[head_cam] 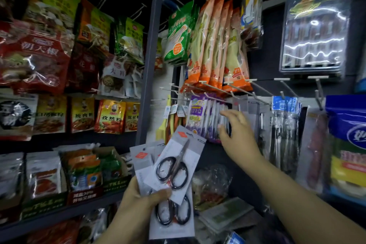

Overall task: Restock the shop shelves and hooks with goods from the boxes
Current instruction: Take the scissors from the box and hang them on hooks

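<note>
My left hand grips a fan of several carded scissors packs, grey cards with black-handled scissors, low in the middle of the view. My right hand reaches up to the hook rail, fingers spread and touching the row of purple-and-white packets that hang there. Grey cards hang on the hook just right of those packets, partly hidden behind my right hand. Bare white hooks stick out above my right hand.
Orange glove packs and a green pack hang above. Spice pouches fill the left shelves, past a grey upright post. Blue-topped utensil packs and a blue bag hang at right. Boxed goods sit lower left.
</note>
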### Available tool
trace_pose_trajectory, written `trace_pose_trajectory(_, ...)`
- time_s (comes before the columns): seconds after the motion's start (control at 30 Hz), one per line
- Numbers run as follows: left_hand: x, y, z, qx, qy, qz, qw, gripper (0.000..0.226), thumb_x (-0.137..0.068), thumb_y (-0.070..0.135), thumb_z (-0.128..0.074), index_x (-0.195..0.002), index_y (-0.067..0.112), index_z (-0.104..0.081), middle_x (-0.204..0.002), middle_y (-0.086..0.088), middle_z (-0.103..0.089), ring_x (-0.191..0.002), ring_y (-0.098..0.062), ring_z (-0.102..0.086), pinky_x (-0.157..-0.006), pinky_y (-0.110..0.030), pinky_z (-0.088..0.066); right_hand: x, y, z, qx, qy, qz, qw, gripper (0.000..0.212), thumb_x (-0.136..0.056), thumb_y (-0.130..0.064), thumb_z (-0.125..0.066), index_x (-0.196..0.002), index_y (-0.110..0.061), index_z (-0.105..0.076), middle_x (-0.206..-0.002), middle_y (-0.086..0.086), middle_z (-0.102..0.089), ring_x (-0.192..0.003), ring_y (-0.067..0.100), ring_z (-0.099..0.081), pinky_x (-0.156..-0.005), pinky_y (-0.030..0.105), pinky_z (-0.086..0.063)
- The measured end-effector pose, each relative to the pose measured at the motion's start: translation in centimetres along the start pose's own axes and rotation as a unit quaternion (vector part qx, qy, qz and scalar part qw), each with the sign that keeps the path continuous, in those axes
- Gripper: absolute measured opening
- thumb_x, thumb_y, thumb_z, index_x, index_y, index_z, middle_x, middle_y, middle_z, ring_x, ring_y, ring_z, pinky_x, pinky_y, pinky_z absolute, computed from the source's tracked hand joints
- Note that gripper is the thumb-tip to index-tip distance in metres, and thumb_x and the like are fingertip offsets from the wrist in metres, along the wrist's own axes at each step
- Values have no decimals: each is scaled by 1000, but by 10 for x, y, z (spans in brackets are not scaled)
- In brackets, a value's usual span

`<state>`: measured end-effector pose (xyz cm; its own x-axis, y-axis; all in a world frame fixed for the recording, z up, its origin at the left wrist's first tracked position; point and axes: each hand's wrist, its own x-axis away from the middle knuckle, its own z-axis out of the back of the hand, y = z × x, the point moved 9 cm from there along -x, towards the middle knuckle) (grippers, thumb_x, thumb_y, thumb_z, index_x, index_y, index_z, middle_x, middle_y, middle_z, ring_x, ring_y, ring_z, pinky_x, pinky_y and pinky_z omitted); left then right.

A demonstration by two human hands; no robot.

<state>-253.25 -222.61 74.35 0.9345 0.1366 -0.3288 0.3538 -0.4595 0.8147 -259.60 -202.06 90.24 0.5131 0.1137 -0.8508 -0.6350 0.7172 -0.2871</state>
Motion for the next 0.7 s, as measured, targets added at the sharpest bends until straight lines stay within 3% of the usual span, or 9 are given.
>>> trace_pose_trajectory(0.07, 2, -5, 2, 7, 0, 10, 1000, 58, -70, -14, -68, -118, 19, -60, -105, -13, -72, -94, -39, -69, -79, -49, -53, 21, -8, -24, -120, -116, -85, 982, 41, -96, -35, -50, -134, -21, -48, -125, -3, -54, -113, 15, -53, -98, 31, -42)
trace_pose_trajectory(0.1, 3, -9, 4, 11, -4, 16, 1000, 57, -73, -15, -65, -118, 19, -60, -106, -13, -72, -95, -39, -68, -82, -50, -52, 30, -7, -37, -172, -173, -147, 959, 43, -95, -41, -49, -134, -22, -47, -124, -3, -55, -109, 15, -56, -95, 34, -46)
trace_pose_trajectory(0.17, 9, -10, 0, 15, -16, 14, 1000, 58, -71, -14, -66, -119, 18, -59, -108, -14, -72, -96, -40, -68, -83, -52, -52, 42, -4, -51, -248, -213, -237, 915, 46, -95, -39, -53, -134, -17, -45, -124, 0, -54, -101, 17, -60, -83, 32, -53)
trace_pose_trajectory(0.27, 13, -13, 1, 14, -11, 12, 1000, 70, -60, -18, -75, -120, 15, -58, -108, -15, -71, -99, -38, -67, -89, -53, -50, 48, 4, -55, -325, -182, -313, 874, 42, -93, -26, -61, -128, -8, -48, -114, 6, -57, -87, 18, -61, -63, 23, -51)
trace_pose_trajectory(0.37, 21, -11, -3, 23, -23, 1, 999, 77, -50, 0, -83, -121, 16, -59, -110, -14, -71, -100, -37, -67, -87, -51, -52, 51, 7, -62, -361, -173, -344, 849, 21, -93, -17, -61, -109, -3, -59, -109, 15, -63, -86, 24, -60, -60, 26, -51)
trace_pose_trajectory(0.43, 26, -10, -6, 16, -26, -10, 999, 78, -46, 3, -86, -119, 13, -60, -107, -16, -72, -95, -34, -70, -71, -42, -58, 49, 6, -62, -374, -145, -334, 853, 5, -93, -9, -58, -90, -7, -62, -100, 17, -65, -82, 25, -60, -63, 29, -53)
trace_pose_trajectory(0.5, 29, -8, -7, 10, -29, -15, 999, 74, -51, -7, -88, -118, 11, -60, -104, -16, -72, -90, -30, -71, -61, -32, -58, 44, 5, -60, -363, -120, -325, 865, 14, -93, -5, -57, -80, -10, -61, -90, 14, -64, -82, 26, -60, -71, 37, -55)
trace_pose_trajectory(0.6, 32, -6, -6, 11, -33, -12, 999, 86, -39, 3, -93, -118, 10, -60, -102, -17, -73, -86, -28, -72, -58, -33, -59, 35, 3, -49, -341, -79, -303, 886, 21, -93, -7, -57, -75, -14, -62, -90, 16, -67, -89, 30, -61, -87, 46, -52)
trace_pose_trajectory(0.7, 35, 1, 2, -18, -13, -29, 999, 100, -21, 20, -97, -114, 14, -61, -97, -9, -75, -83, -24, -72, -61, -29, -58, 20, 12, -26, -334, -6, -288, 897, 16, -93, -9, -56, -80, -14, -63, -88, 10, -67, -86, 28, -62, -81, 39, -54)
